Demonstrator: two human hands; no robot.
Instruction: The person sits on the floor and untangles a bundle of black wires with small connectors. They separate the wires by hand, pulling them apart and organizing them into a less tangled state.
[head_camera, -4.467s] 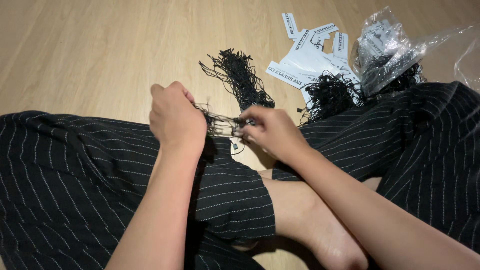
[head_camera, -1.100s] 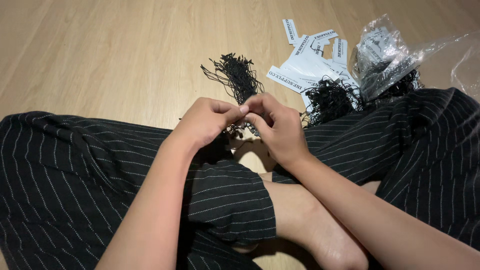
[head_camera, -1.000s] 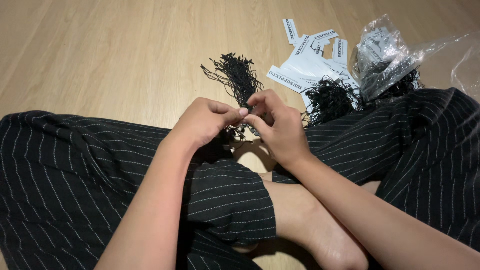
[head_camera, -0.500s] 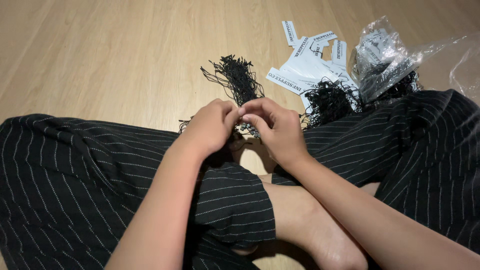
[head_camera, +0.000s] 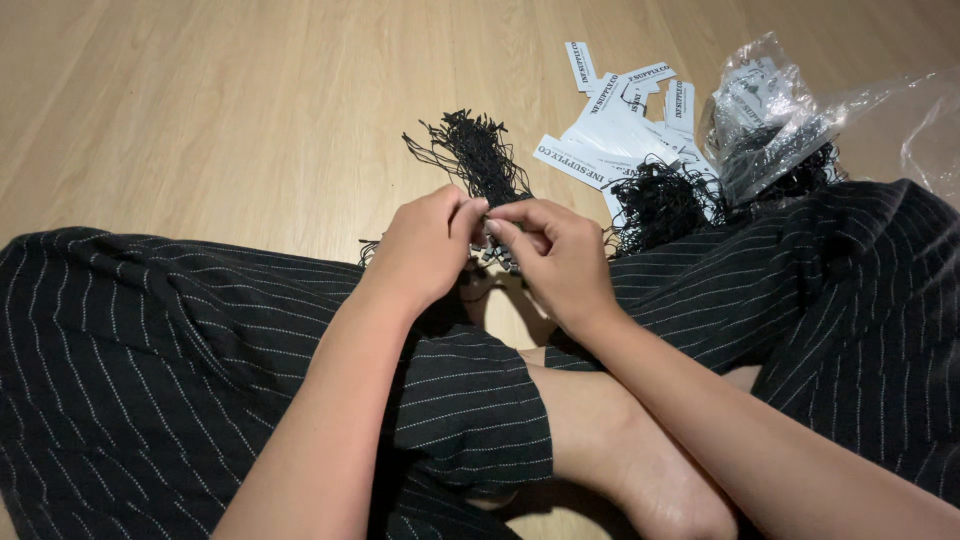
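My left hand (head_camera: 425, 250) and my right hand (head_camera: 555, 255) meet fingertip to fingertip above my crossed legs. Between them they pinch a small bunch of thin black strings (head_camera: 497, 252), mostly hidden by the fingers. Just beyond the hands a larger bundle of black strings (head_camera: 478, 155) lies on the wooden floor (head_camera: 220, 120). To the right of it sits a pile of white paper tags (head_camera: 615, 125) with dark print.
A second tangle of black strings (head_camera: 660, 200) lies beside the tags. A crumpled clear plastic bag (head_camera: 775, 115) with more strings inside sits at the upper right. My legs in black pinstriped trousers (head_camera: 150, 350) fill the lower frame, with a bare foot (head_camera: 620, 450) between them.
Earlier my hands were slightly apart with strings stretched between them. They came together and now both pinch at the same spot; in the last half second they barely moved.
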